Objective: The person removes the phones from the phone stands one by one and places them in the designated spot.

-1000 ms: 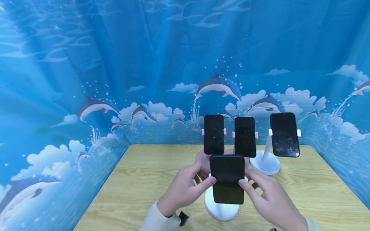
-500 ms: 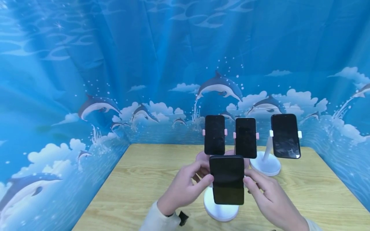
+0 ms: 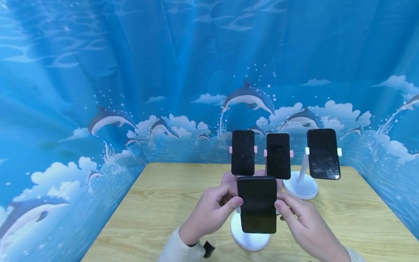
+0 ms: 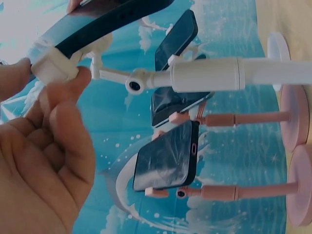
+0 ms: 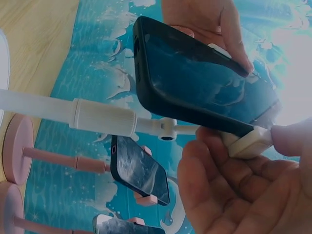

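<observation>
A black smartphone point(image 3: 257, 205) sits in the clamp of a white phone stand point(image 3: 250, 238), screen facing me. The left hand point(image 3: 212, 213) is at its left edge, where thumb and index finger pinch the white clamp end point(image 4: 54, 67). At the opposite edge the right hand point(image 3: 304, 222) grips the other clamp end point(image 5: 251, 142) between thumb and curled fingers. From the right wrist view, the phone's lower edge and a port show beside the stand's pole point(image 5: 102, 117). A jointed neck point(image 4: 136, 81) links the pole to the clamp behind the phone.
Behind stand two pink phone stands with black phones point(image 3: 243, 153) point(image 3: 278, 156). To their right, a white stand point(image 3: 300, 185) holds another phone point(image 3: 323, 154). All are on a wood-grain table point(image 3: 157, 203), before a blue dolphin-print curtain point(image 3: 183, 72).
The right thumb has shifted outward from the phone's front to its right edge. The left thumb has moved slightly at the left edge. The phone stays nearly in place.
</observation>
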A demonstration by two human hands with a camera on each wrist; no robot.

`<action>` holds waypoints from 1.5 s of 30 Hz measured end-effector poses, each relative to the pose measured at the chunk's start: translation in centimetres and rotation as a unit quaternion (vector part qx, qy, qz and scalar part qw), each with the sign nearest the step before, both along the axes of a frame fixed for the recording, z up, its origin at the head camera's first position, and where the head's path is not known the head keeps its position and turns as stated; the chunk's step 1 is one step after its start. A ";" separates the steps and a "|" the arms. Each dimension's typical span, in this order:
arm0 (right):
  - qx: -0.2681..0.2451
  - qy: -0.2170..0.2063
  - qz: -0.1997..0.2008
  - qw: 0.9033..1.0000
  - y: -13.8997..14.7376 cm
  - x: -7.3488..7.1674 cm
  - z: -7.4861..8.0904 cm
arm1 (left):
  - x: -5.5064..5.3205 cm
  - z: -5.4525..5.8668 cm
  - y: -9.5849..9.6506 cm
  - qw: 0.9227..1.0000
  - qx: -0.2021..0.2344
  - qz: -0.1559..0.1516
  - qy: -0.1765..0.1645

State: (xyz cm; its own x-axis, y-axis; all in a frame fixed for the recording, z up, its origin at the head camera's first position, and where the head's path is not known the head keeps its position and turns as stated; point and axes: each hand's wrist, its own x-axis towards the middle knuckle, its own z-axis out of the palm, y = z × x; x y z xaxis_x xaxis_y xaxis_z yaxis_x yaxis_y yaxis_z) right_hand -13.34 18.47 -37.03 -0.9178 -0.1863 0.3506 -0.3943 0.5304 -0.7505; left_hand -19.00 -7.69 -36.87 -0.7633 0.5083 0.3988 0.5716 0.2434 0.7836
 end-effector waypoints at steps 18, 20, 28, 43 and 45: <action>-0.073 -0.034 0.020 0.997 0.2 0.2 0.1 | 1.2 0.4 0.6 0.996 0.073 -0.021 -0.041; -0.068 -0.043 0.015 0.997 0.2 0.1 0.1 | 1.2 0.4 0.5 0.997 0.062 -0.020 -0.042; -0.043 -0.070 0.007 0.997 0.3 0.2 0.2 | 1.4 0.9 -0.2 0.999 -0.021 -0.004 -0.033; 0.033 0.026 -0.086 0.995 -0.5 1.0 0.8 | 0.9 1.6 -1.5 0.993 -0.088 -0.071 0.036; 0.033 0.069 -0.099 0.992 -0.8 1.3 0.9 | 0.7 1.6 -1.4 0.992 -0.095 -0.071 0.045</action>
State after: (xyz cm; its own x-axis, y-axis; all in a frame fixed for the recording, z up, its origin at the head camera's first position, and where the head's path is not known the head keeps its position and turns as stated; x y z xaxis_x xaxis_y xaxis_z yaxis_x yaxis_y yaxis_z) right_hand -12.05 17.65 -36.08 -0.8827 -0.0348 0.4686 -0.3747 0.6540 -0.6572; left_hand -18.26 -9.10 -35.28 -0.6438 0.6805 0.3498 0.6768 0.2931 0.6753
